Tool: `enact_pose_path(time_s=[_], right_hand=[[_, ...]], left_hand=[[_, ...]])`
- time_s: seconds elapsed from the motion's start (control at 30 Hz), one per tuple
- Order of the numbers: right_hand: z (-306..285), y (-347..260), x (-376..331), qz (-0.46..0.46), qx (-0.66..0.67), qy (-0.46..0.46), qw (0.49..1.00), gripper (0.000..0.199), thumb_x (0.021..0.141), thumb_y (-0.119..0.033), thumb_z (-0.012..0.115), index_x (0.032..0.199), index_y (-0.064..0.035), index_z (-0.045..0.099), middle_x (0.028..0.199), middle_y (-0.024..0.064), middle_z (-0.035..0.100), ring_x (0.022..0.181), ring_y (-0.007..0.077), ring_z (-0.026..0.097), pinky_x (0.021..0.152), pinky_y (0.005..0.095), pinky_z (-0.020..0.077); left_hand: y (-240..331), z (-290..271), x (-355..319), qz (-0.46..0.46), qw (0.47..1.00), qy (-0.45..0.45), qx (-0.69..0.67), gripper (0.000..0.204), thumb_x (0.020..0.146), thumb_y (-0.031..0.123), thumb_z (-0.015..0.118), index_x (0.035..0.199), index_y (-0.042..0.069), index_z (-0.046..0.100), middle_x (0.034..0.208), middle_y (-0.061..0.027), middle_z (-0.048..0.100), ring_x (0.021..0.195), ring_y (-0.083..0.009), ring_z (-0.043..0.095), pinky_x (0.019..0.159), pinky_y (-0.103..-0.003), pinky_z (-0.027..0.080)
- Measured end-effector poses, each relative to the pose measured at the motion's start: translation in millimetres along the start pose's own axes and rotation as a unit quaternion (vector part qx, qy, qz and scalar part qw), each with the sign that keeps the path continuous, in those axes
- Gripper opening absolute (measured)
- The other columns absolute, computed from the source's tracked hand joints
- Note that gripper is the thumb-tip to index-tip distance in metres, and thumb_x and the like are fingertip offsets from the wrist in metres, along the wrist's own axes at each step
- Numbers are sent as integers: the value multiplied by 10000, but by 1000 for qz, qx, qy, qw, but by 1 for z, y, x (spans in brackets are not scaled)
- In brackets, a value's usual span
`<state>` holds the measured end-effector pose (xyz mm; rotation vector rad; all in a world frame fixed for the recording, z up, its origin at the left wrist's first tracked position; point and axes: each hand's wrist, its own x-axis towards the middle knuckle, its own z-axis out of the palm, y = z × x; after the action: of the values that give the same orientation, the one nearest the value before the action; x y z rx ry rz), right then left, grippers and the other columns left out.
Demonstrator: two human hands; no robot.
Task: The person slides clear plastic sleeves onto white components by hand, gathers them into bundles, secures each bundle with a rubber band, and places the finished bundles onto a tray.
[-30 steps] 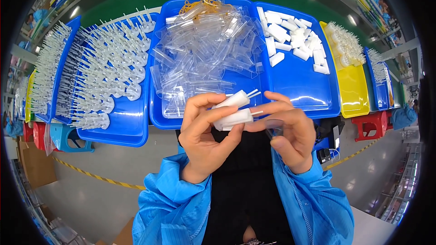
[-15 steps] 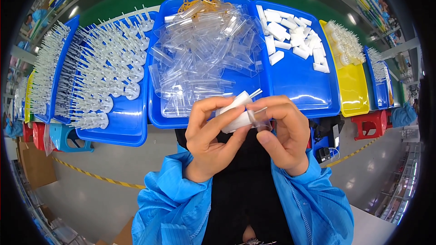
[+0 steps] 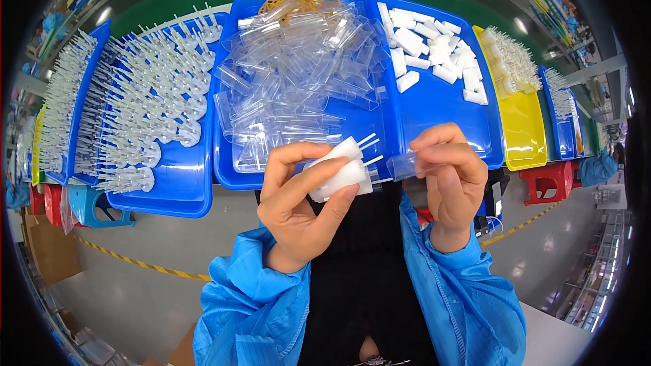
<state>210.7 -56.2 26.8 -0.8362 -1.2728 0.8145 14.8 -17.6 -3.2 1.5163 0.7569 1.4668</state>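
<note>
My left hand [image 3: 291, 207] grips a rounded white piece [image 3: 339, 179] between thumb and fingers. Several thin white rods [image 3: 370, 141] stick out of that piece toward the right. A short clear plastic sleeve [image 3: 403, 166] is pinched in my right hand [image 3: 453, 179], just right of the rods' ends and apart from the white piece. Beyond my hands, a blue tray [image 3: 363, 137] holds a heap of similar clear sleeves [image 3: 298, 74] with orange rubber bands [image 3: 288, 4] at its far end. My fingers hide part of the white piece.
White blocks [image 3: 444, 54] lie in the blue tray [image 3: 441, 112] on the right. A yellow tray [image 3: 523, 129] beyond it holds small pale parts. At left, a blue tray [image 3: 180, 186] carries rows of pronged white pieces [image 3: 159, 88]. Red [image 3: 550, 181] and light-blue stools [image 3: 98, 207] stand below.
My right hand has moved right, away from the left, with the clear sleeve. More of the white rods now show. My left hand has shifted slightly left, still holding the white piece.
</note>
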Motion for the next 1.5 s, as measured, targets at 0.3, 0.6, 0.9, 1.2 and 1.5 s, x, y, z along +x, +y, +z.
enact_pose_path(time_s=[0.3,0.6,0.9,1.2,1.5], right_hand=[[16,-2,-2,45,-8,19,999,262,904,-12,586,1144,56,504,1067,179,626,840,96,577,739,219,470],[18,1,-4,44,-10,15,999,266,888,-14,630,1120,52,517,1074,183,617,806,104,587,726,224,488],[20,4,-5,20,-16,20,999,245,886,11,625,1102,54,516,1076,197,608,868,140,615,762,247,517],[19,3,-3,21,-71,8,997,249,880,24,624,1107,68,531,1090,182,606,925,158,630,769,244,521],[20,15,2,99,-26,55,993,329,878,36,618,1189,74,518,1113,143,588,867,98,598,747,215,502]], left_hand=[[1,2,2,29,999,-24,16,309,727,-38,758,1030,-6,704,1102,-136,552,957,-214,624,762,-286,557],[4,1,6,71,994,-35,69,323,716,-48,761,1031,-8,704,1088,-133,557,859,-205,662,700,-265,578],[6,0,6,61,994,-48,82,304,715,-38,759,1013,1,711,1049,-125,568,821,-197,667,654,-254,575],[0,2,3,88,991,-34,91,296,690,-16,768,978,42,731,1002,-91,596,701,-126,559,526,-214,400],[8,-2,9,63,987,-110,93,466,674,-57,737,1130,4,662,1137,-134,567,892,-228,595,641,-253,467]])
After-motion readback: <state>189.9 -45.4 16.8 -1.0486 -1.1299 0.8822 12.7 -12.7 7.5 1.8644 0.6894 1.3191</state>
